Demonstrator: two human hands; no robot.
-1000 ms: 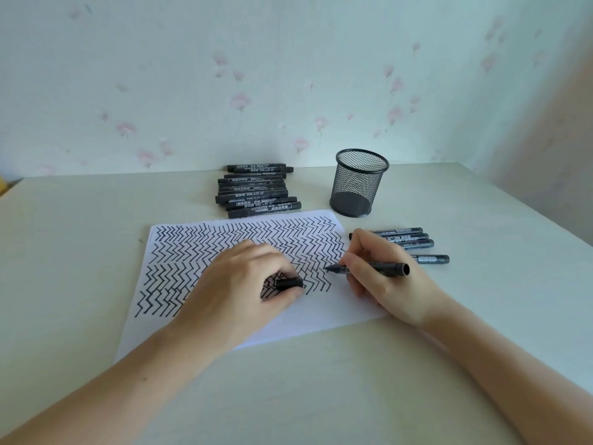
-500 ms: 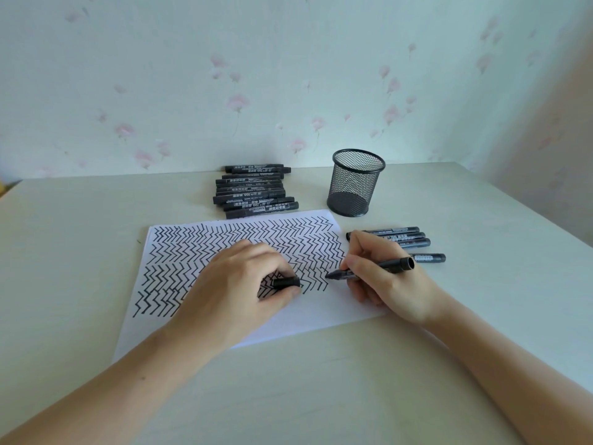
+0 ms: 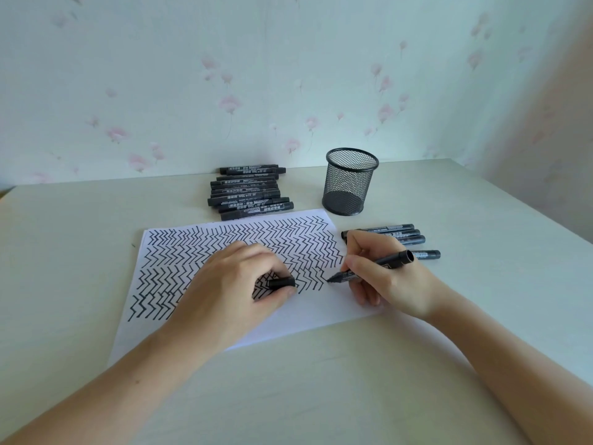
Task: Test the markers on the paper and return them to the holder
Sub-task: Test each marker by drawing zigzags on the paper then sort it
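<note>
A white paper (image 3: 314,311) covered in black zigzag lines lies on the table. My right hand (image 3: 390,277) grips an uncapped black marker (image 3: 390,260), its tip touching the paper at the right end of the lowest zigzag rows. My left hand (image 3: 234,290) rests on the paper and pinches the marker's black cap (image 3: 281,282). An empty black mesh holder (image 3: 349,181) stands behind the paper's far right corner. Several capped markers (image 3: 250,195) lie stacked left of the holder. A few more markers (image 3: 402,236) lie right of the paper, behind my right hand.
The pale table (image 3: 321,396) meets a floral wallpapered wall at the back. Its right edge runs diagonally past the holder. My forearms stretch across the near part of the table.
The marker's tip has slid a little down and right on the paper, and its barrel has tilted up more steeply. My left hand has stayed put with the cap.
</note>
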